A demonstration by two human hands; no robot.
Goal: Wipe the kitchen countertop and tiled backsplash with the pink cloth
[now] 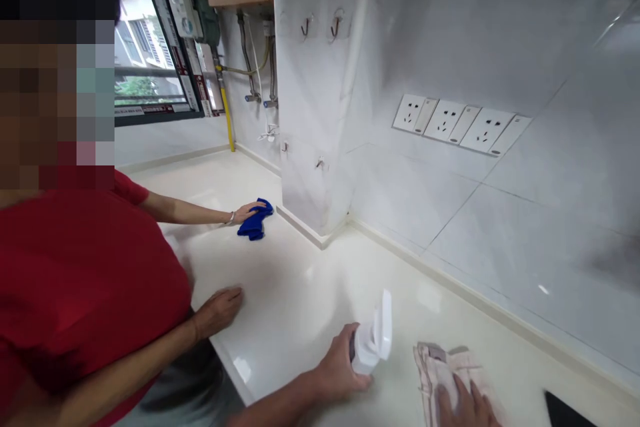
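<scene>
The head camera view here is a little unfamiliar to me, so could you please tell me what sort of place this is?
It looks like a home kitchen, though I can't be certain: a glossy white countertop runs along a tiled wall, with a row of wall sockets above it and a yellow gas pipe in the corner.

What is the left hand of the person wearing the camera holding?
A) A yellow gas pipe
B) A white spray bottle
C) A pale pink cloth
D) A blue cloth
B. The left hand is wrapped around the white spray bottle, while the right hand rests on the pale pink cloth.
</scene>
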